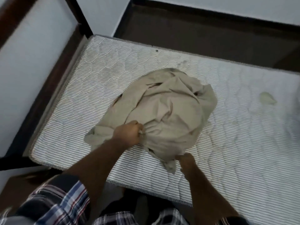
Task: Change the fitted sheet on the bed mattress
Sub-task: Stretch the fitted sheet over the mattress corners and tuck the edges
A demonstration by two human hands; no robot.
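Fitted sheet (167,114), beige, bunched in a loose heap on the bare striped mattress (243,143), toward its near edge and closer to the left end; left hand (128,133) fisted around a gathered fold at the heap's near-left side; right hand (185,160) pinching the sheet's lowest trailing corner by the near edge; dark bed frame (53,82) along the left end; small beige patch (267,98) on the mattress, well apart to the right.

Both hands (128,133) (185,159) fisted, arms fwd
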